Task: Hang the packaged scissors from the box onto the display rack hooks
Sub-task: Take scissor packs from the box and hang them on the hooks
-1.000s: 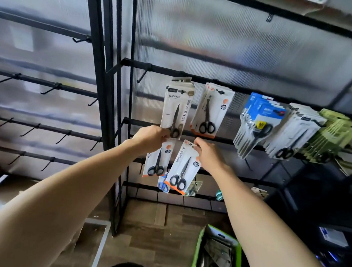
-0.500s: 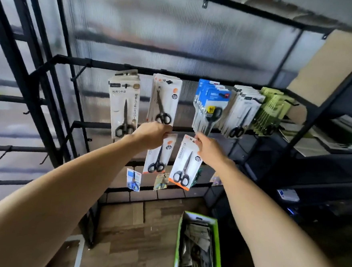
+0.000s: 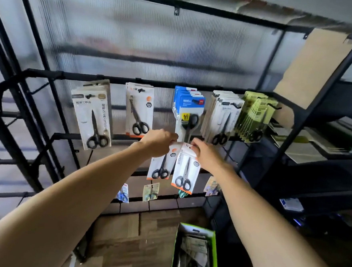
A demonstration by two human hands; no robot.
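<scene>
Nearest the person, a green box stands open on the wooden floor, with more packets lying inside it. Above the box, both bare forearms reach up toward the black display rack. The left hand has a closed grip on the top edge of one scissors pack, fingers curled over the card. Just beside it, the right hand pinches the top corner of a second scissors pack, which hangs slightly lower and overlaps the first. Both packs sit in front of the rack's middle bar; whether either is on a hook cannot be told. Behind the hands, five bunches of packaged scissors hang from the rack's upper bar, among them a blue bunch straight above the hands.
</scene>
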